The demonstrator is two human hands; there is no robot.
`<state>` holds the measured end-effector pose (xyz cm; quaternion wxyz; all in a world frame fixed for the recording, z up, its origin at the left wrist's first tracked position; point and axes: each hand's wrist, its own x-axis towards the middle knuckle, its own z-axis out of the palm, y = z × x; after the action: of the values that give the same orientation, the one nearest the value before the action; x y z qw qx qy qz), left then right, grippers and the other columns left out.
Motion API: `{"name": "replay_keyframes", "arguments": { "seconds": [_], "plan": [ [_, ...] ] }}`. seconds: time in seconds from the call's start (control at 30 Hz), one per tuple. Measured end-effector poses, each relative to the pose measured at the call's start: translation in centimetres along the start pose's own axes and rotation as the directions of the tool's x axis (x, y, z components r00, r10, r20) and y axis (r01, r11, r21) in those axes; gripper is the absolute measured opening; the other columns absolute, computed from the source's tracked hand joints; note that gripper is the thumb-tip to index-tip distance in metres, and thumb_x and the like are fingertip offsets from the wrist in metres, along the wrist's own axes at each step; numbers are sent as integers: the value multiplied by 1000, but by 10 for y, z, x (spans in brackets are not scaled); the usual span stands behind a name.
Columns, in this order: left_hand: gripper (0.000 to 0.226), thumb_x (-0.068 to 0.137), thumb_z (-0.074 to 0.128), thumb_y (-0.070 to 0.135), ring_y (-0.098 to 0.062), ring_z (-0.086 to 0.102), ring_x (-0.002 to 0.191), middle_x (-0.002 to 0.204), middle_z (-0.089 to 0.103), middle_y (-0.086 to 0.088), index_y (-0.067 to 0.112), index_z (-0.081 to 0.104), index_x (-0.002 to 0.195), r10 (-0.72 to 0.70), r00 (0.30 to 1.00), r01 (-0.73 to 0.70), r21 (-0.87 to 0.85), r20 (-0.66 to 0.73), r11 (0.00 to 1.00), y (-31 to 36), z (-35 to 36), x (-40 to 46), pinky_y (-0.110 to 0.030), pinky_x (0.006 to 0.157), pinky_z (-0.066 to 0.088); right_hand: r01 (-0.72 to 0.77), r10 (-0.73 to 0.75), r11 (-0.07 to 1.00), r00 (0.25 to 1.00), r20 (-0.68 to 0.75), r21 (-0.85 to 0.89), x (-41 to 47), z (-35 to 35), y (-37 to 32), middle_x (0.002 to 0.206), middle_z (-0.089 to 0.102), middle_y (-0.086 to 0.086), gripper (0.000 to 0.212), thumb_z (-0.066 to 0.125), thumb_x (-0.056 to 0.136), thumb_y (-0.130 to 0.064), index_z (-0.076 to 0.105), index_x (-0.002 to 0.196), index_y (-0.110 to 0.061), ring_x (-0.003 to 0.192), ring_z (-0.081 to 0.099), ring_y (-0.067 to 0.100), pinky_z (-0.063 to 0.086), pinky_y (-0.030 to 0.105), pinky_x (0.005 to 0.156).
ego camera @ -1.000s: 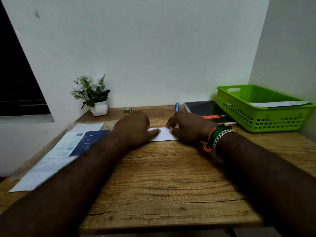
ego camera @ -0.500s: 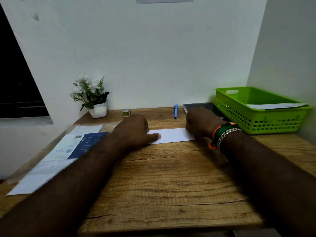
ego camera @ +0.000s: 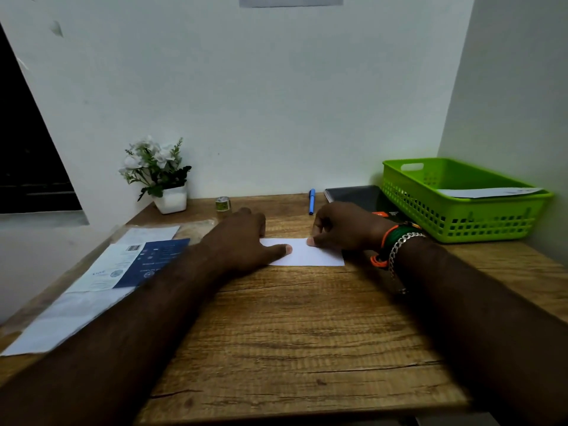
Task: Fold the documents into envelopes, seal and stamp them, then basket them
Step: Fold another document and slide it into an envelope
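step: creasing folded document (ego camera: 310, 255) on desk (ego camera: 292, 333) | left hand (ego camera: 242, 238) presses flat at 9 o'clock, right hand (ego camera: 341, 227) pinches 3 o'clock edge | next: likely needs an envelope

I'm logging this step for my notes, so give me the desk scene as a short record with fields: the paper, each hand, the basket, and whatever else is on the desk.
paper: white folded sheet flat on the desk
left hand: fingers straight, thumb pressing the sheet's left end
right hand: fingers curled, thumb tip on the sheet's far edge
basket: green, far right, one white envelope inside
left side: documents in a loose pile
back edge: plant, tape, pen, notebook
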<state>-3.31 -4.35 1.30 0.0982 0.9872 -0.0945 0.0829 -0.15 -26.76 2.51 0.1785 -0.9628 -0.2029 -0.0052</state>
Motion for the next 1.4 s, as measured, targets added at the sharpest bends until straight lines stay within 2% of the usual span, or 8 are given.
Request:
{"name": "replay_keyframes", "arguments": {
  "seconds": [0.17,0.3,0.57,0.8,0.93,1.03,1.17,1.4],
  "plan": [
    [22,97,57,53,-13,50,110,115,55,9,36,63,111,130,973,-145,-69,-191,987,9,3,-4,-40,93,46,125,-112,967,991,-71,223,0,-5,1,93,73,3,14,76,90,-27,70,86,-15,88,67,13,55,32,83],
    [8,100,56,36,-9,57,101,101,63,17,35,64,100,206,911,-315,-282,-356,906,17,1,-2,-37,86,47,261,-184,862,960,-213,434,-2,-10,-5,83,70,16,13,77,90,-17,69,86,-7,76,61,16,50,34,70],
    [20,99,62,34,-9,62,86,85,67,12,26,64,81,41,978,-112,-357,-202,927,-27,-16,7,-36,76,47,216,-105,868,960,-258,447,-5,-18,11,73,64,7,15,79,88,-17,69,82,-8,67,56,15,45,32,59],
    [22,100,66,21,-17,60,68,73,65,-5,9,68,81,-53,988,-43,-593,-144,804,-59,-19,6,-36,66,51,150,-35,866,970,-242,477,-4,-18,15,89,70,29,15,78,89,-18,72,87,-4,71,59,22,47,41,65],
    [17,96,71,21,-14,60,69,74,67,0,9,74,83,-72,985,-19,-510,-158,860,-58,-15,10,-30,67,48,77,5,914,979,-203,398,-6,-20,18,67,63,10,17,75,91,-12,68,76,-6,63,55,17,45,25,58],
    [13,94,74,21,-17,65,82,82,72,1,12,76,83,-83,981,-10,-477,-173,879,-57,-10,10,-34,77,51,8,37,979,976,-213,206,-7,-21,24,73,69,2,11,78,87,-15,73,80,-9,65,63,14,44,11,50],
    [13,92,75,19,-7,65,91,88,72,11,26,76,81,-37,991,-11,-340,-132,940,-48,-3,8,-27,79,49,16,-17,1000,974,-225,-5,-10,-20,21,89,74,-3,6,81,82,-19,79,87,-17,84,67,11,55,27,77],
    [7,86,80,20,-5,65,80,85,73,8,25,77,83,-64,985,4,-356,-158,934,-42,-2,1,-23,67,50,93,-98,993,992,-78,-73,-7,-11,4,90,75,-5,4,80,83,-22,78,85,-19,82,66,6,50,24,75]
  ]
}}
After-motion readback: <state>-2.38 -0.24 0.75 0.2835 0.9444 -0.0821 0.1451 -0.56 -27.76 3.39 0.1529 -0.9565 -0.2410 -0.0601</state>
